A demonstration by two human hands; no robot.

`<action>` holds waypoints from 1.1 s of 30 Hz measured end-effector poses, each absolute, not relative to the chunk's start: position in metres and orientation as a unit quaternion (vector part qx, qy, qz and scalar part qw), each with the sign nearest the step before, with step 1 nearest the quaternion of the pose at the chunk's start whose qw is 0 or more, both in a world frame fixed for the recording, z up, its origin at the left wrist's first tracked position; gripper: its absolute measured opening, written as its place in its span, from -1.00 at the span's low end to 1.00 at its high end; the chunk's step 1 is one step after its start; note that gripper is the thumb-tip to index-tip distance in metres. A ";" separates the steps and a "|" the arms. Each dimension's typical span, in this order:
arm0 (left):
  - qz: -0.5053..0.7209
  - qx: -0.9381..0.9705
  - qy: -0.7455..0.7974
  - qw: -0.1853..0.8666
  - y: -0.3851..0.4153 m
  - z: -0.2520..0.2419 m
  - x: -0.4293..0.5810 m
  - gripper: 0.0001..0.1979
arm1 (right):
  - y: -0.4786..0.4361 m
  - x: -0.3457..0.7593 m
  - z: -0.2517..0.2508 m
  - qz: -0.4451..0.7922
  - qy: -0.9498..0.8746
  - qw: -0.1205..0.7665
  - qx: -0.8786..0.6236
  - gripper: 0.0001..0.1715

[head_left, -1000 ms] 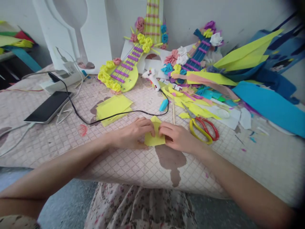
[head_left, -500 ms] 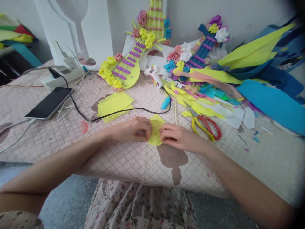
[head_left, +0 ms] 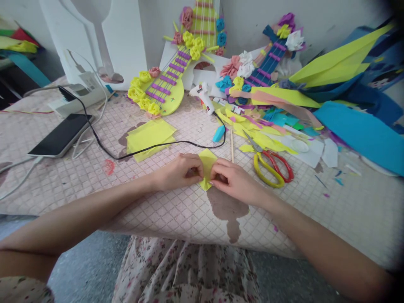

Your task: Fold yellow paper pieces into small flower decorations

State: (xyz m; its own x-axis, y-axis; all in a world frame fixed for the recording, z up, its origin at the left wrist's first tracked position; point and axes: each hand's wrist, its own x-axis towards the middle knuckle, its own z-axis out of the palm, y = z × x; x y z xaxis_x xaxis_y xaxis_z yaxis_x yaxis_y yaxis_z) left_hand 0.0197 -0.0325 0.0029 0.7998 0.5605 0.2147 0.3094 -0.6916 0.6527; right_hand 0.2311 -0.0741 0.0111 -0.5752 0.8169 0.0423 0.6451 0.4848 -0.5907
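A small piece of yellow crepe paper [head_left: 206,162] is held between both hands near the table's front edge, its lower end gathered and creased. My left hand [head_left: 184,170] pinches its left side, fingers closed. On the right side, my right hand [head_left: 229,176] grips the paper with thumb and fingertips. A stack of yellow paper squares [head_left: 151,136] lies beyond my left hand, a black cord crossing it. Close to my right hand are a thin wooden stick [head_left: 232,145] and scissors [head_left: 268,162] with one yellow and one red handle.
A white glue gun [head_left: 205,99] rests behind the hands, its cord looping left. Paper-flower-covered guitar shapes [head_left: 168,90] lean at the back. Paper scraps [head_left: 277,141] and a blue sheet [head_left: 362,134] lie right. A phone [head_left: 61,134] and power strip [head_left: 78,94] sit left.
Both hands have drawn slightly closer at the bottom of the yellow paper. Its rounded lower edge is now bunched and narrower. The whole view has shifted a little.
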 end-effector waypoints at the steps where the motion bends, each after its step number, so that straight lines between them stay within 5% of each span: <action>1: 0.204 0.896 0.252 0.304 -0.034 0.003 0.021 -0.95 | -0.075 0.231 0.011 0.265 -0.845 0.162 -0.436 -0.91; 33: 0.191 0.884 0.360 0.227 -0.050 -0.002 0.031 -0.98 | -0.078 0.225 0.001 0.223 -0.836 0.195 -0.462 -0.83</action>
